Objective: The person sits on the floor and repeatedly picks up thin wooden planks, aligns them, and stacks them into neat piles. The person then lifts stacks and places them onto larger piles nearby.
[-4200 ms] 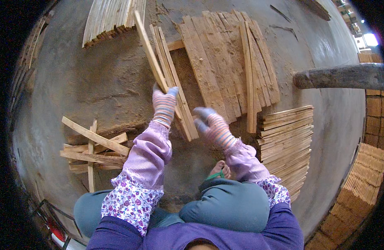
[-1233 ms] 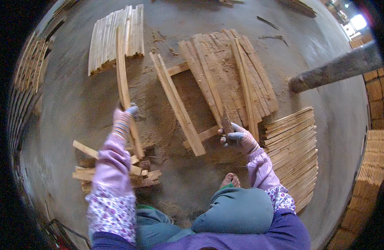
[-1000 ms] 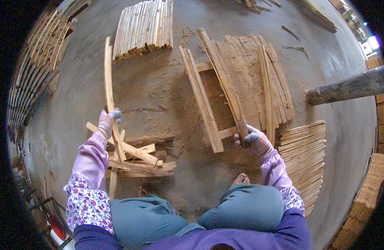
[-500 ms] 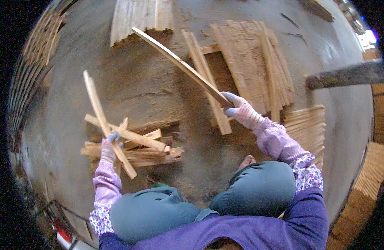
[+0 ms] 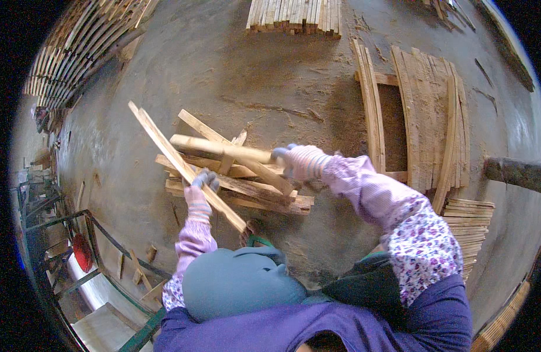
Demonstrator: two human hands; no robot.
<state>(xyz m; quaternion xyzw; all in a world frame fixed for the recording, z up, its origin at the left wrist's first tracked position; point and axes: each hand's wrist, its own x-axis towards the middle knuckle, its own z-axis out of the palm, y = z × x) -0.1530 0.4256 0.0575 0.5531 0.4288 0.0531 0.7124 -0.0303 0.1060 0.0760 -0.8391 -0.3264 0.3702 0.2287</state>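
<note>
Two hands, two slats

Head view: left hand (image 5: 201,186) closed around a long slat (image 5: 182,164), slanting over the scrap pile (image 5: 247,190). Right hand (image 5: 299,161) clamped on a thicker slat (image 5: 223,148), lying across that pile. Concrete floor (image 5: 253,76); slat panel (image 5: 426,117) to the right.

Daylight falls evenly and fairly bright over the concrete floor (image 5: 270,82), with soft shadows pooling under the pile of wooden slats (image 5: 235,182) and beside the slatted panel (image 5: 423,111). The fisheye lens bends straight edges strongly toward the rim, where a black border closes in. The right hand (image 5: 299,161) looks slightly blurred; the upper right edge is washed pale.
</note>
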